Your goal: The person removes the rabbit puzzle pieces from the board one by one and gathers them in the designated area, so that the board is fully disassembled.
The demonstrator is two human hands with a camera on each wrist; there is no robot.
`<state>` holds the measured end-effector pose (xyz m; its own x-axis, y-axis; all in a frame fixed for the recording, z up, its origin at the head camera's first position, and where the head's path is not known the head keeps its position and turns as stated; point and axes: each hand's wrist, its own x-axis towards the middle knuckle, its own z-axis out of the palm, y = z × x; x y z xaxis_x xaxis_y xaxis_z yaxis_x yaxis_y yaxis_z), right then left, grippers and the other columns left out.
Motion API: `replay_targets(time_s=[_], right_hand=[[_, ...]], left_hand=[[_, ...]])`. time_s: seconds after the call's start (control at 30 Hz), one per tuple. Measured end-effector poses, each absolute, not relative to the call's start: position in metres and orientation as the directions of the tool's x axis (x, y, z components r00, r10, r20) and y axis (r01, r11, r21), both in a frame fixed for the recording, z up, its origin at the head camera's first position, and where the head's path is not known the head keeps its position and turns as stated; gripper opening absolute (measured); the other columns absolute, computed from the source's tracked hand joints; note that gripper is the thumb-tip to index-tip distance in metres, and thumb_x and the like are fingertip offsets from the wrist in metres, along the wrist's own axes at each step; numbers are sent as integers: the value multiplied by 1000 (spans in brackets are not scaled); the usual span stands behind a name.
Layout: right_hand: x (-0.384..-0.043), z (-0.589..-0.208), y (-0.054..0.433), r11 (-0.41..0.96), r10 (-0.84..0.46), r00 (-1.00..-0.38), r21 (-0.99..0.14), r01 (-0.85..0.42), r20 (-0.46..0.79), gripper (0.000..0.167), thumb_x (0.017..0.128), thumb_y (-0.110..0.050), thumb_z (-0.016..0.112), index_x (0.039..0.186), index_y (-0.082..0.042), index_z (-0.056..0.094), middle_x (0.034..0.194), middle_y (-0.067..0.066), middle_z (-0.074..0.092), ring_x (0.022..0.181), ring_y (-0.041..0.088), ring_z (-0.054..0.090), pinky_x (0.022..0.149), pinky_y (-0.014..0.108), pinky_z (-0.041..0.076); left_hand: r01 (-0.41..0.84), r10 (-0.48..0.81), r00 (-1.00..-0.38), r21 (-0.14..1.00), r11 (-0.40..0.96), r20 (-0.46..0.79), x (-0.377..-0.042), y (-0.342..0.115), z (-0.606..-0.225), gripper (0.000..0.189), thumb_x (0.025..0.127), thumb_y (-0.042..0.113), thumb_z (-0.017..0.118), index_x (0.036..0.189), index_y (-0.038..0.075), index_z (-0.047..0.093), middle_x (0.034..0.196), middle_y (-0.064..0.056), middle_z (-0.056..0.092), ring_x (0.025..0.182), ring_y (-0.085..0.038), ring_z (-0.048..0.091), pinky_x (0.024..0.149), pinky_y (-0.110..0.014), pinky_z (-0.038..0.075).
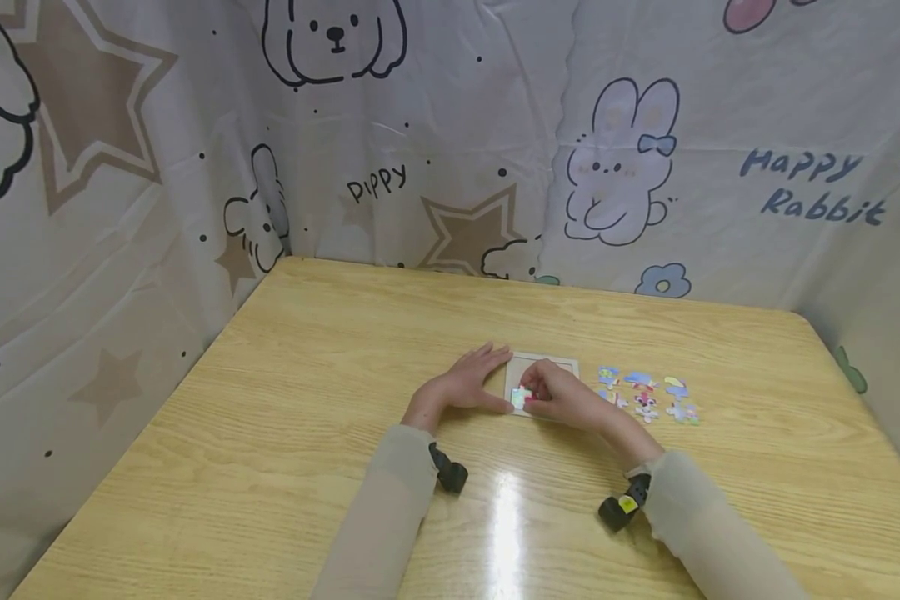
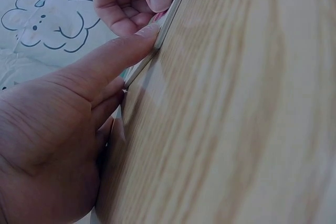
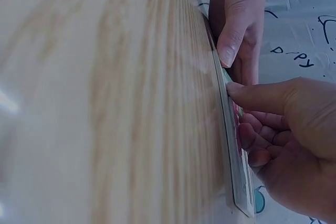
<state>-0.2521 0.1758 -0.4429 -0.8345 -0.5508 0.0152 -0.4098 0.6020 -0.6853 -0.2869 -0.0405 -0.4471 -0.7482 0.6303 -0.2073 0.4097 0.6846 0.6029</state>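
While the left hand (image 1: 468,379) braces the frame (image 1: 523,365) at nine o'clock, thumb spread from straight fingers, we see a puzzle piece (image 1: 521,398) in the frame's seven o'clock corner, pinched by the right hand's (image 1: 570,402) fingers. We could jam it by pressing while misaligned; loose pieces (image 1: 645,402) lie at three o'clock.

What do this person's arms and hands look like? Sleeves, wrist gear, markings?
Beige long fabric sleeves on both arms. Left hand and right hand ungloved. Each wrist carries a small black blocky device; the right device bears a yellow patch, the left device shows none. No cables visible.
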Motion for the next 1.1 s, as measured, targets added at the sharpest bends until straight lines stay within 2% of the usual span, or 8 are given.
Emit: replay_targets(time_s=[0.33, 0.63, 0.8, 1.1], right_hand=[[-249, -442, 173, 602, -548, -835, -670, -435, 49, 27, 87, 1, 67, 110, 5, 53, 91, 14, 61, 81, 14, 56, 69, 20, 49], [-247, -440, 168, 595, -548, -827, -635, -493, 129, 25, 87, 5, 65, 109, 3, 54, 98, 15, 62, 86, 19, 59, 73, 23, 51], [-247, -444, 171, 595, -500, -852, -653, -468, 155, 21, 88, 6, 64, 106, 1, 56, 97, 15, 66, 86, 21, 66, 73, 25, 56], [-241, -445, 186, 611, -416, -907, -715, -339, 74, 16, 92, 1, 62, 107, -1, 56, 105, 17, 66, 91, 22, 66, 71, 22, 56]], left_hand=[[396, 627, -749, 612, 685, -217, -286, -41, -447, 90, 88, 44, 70, 158, 18, 19, 167, 0, 11, 156, -23, 0, 128, -47, 3], [402, 633, -745, 615, 678, -211, -288, -41, -448, 91, 88, 44, 69, 158, 18, 18, 167, 0, 12, 156, -22, -1, 129, -46, 3], [397, 628, -748, 615, 681, -213, -289, -41, -449, 91, 87, 45, 70, 158, 18, 19, 167, 1, 11, 156, -22, -1, 129, -46, 2], [387, 617, -757, 614, 688, -214, -288, -42, -450, 90, 87, 44, 70, 158, 20, 20, 167, 2, 12, 156, -23, 1, 128, -48, 4]])
